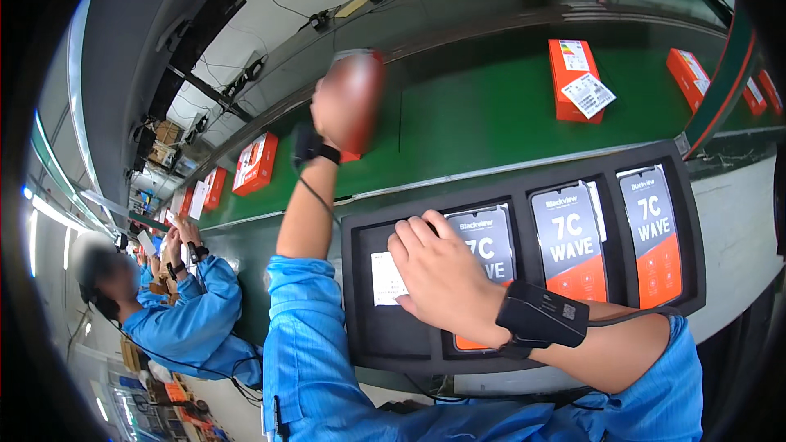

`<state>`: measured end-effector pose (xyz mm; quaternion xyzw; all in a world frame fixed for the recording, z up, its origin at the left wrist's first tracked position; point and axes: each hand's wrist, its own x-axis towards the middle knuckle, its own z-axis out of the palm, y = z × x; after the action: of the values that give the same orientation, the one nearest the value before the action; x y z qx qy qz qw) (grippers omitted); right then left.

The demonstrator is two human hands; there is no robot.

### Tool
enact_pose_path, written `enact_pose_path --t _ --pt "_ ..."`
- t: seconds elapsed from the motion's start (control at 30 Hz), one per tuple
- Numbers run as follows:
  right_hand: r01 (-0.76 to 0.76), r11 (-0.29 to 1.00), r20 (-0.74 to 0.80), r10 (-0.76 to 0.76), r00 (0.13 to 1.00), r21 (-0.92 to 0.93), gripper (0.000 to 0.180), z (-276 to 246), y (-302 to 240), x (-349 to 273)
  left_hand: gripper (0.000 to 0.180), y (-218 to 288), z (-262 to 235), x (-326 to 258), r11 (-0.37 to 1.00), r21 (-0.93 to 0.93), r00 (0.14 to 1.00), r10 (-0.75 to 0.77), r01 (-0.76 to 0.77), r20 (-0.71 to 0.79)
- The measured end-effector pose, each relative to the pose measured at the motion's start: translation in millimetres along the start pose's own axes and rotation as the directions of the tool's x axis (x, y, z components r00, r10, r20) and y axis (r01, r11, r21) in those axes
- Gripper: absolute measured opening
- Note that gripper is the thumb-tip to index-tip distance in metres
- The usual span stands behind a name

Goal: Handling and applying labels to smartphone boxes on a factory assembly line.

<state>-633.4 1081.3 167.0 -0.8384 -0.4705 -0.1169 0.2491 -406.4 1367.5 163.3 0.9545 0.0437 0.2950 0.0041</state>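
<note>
My left hand is stretched out over the green conveyor belt, closed on an orange-red box that is smeared by motion. My right hand lies over the left part of a black foam tray. Its bent fingers and thumb meet a white printed paper in the leftmost compartment; how firmly they grip it is partly hidden. Under that hand, a phone with a grey and orange screen film is half covered. Two similar phones, a middle one and a right one, sit in their compartments.
Along the green belt lie an orange box with a loose label on it, another box farther right, and a box at left. A co-worker in blue works at the left. Black cables run from both my wrists.
</note>
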Motion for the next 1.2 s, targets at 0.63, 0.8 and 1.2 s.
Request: enact_pose_path --t 0.63,0.8,1.2 --pt "0.049 0.836 -0.028 -0.040 0.999 0.547 0.013 28 -19 36 0.088 -104 64 -29 0.957 0.124 0.858 -0.289 0.261 0.424" --pt "-0.098 0.720 -0.238 0.350 0.906 0.687 0.018 28 6 65 0.065 -130 50 -32 0.756 -0.468 0.808 -0.134 0.458 0.574" --pt "-0.318 0.655 -0.234 0.612 0.755 0.686 0.019 19 28 91 0.044 -51 -85 -67 0.462 -0.796 0.894 0.018 0.390 0.448"
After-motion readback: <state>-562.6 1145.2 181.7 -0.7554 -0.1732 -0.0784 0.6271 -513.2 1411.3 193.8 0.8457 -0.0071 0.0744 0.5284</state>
